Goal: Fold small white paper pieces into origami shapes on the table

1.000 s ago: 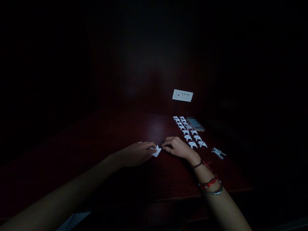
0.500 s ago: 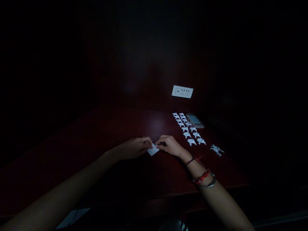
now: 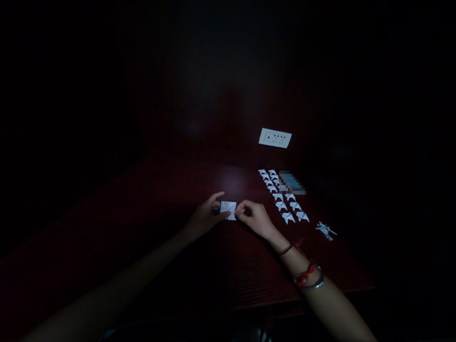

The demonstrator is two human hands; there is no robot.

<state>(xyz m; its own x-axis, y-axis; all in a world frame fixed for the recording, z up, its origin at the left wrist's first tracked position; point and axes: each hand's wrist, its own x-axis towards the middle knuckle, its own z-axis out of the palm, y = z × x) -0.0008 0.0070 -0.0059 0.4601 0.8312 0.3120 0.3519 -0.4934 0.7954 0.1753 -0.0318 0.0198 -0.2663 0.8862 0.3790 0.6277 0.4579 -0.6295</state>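
Observation:
A small white square of folded paper, with crease lines running to its middle, is between my hands over the dark red table. My left hand holds it from the left, its thumb lying on the lower part and its index finger raised off the paper. On the opposite side, my right hand has its fingers curled together at the paper's right edge, gripping it there. Two slanting rows of folded white paper pieces lie to the right of my right hand.
A heap of thin paper strips lies right of the rows. Beside their far end is a blurred bluish flat object. A white socket panel is on the wall behind. The table's front edge runs below my hands; the surroundings are very dark.
The paper has turned from corner-down to edge-down and lies flatter. My left index finger has lifted away, and my right fingers have shifted to the paper's right edge. The view has shifted slightly.

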